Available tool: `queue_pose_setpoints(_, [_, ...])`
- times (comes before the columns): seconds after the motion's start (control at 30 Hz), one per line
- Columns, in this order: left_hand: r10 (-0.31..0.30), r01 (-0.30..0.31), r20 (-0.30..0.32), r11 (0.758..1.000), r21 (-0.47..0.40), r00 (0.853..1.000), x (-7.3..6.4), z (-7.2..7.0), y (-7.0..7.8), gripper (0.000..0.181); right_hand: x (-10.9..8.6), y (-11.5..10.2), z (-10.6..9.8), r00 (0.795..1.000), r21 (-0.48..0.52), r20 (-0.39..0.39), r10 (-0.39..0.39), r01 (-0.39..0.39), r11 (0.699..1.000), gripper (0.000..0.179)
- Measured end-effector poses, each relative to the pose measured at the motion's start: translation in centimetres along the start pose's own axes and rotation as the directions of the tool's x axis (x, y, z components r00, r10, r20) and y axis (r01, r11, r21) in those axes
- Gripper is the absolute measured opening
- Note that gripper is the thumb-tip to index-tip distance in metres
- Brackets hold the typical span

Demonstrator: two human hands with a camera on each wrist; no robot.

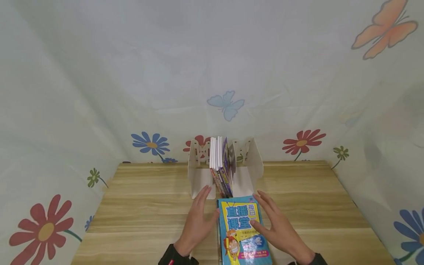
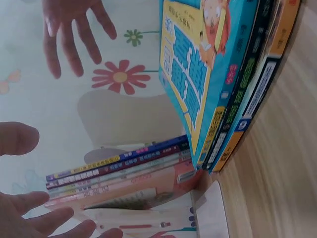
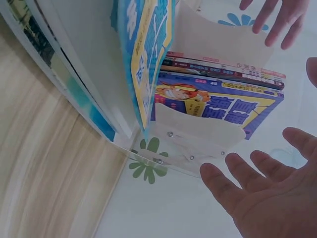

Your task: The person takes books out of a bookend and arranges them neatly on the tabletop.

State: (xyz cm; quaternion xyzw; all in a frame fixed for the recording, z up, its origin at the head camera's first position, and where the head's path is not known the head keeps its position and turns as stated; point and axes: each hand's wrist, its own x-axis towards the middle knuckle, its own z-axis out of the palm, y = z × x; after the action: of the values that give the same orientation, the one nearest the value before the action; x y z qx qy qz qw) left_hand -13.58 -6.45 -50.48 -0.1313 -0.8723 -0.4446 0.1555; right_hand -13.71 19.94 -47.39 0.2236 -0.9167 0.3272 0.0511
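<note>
A stack of several books lies flat near the table's front edge, a blue and yellow book on top. To the left of the stack is my left hand, its fingers spread and holding nothing. My right hand hovers over the stack's right side, thumb above the cover, likewise holding nothing. Beyond the stack, a white bookend rack stands with several thin books upright in its middle section. In the left wrist view the spines of the stacked books face the camera.
The wooden table meets a white cloth backdrop printed with flowers and butterflies. The rack's right side panel rises from the table near its back edge, with bare compartments either side of the upright books.
</note>
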Motion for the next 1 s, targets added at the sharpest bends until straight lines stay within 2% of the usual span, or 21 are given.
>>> queue_pose_setpoints(0.13, [-0.012,0.012,-0.049,1.0,-0.009,0.999,1.5,0.0,-0.7,0.069,0.1,-0.1,-0.2,1.0,0.01,-0.001,-0.017,0.017,1.0,0.071])
queue_pose_setpoints(0.27, [-0.052,0.049,-0.063,0.998,-0.043,0.997,2.8,0.1,-1.3,0.066,0.2,-0.2,-0.4,1.0,0.011,0.011,-0.014,0.014,1.0,0.072])
queue_pose_setpoints(0.4, [-0.074,0.066,-0.067,0.991,-0.116,0.995,4.1,0.2,-1.6,0.062,0.1,-0.4,-0.7,0.999,0.005,0.038,-0.004,0.004,1.0,0.073])
queue_pose_setpoints(0.63, [-0.081,0.05,-0.123,0.971,-0.232,0.989,6.0,0.8,-2.1,0.055,0.1,-0.4,-0.8,0.997,0.014,0.079,-0.019,0.018,1.0,0.077])
queue_pose_setpoints(0.9, [-0.115,0.07,-0.105,0.931,-0.358,0.988,7.7,1.1,-1.9,0.049,0.0,-0.4,-0.9,0.996,0.014,0.083,-0.014,0.013,1.0,0.076])
queue_pose_setpoints(1.0, [-0.114,0.069,-0.104,0.927,-0.369,0.988,8.1,1.2,-1.9,0.048,0.0,-0.5,-1.1,0.996,0.013,0.085,-0.006,0.005,1.0,0.076])
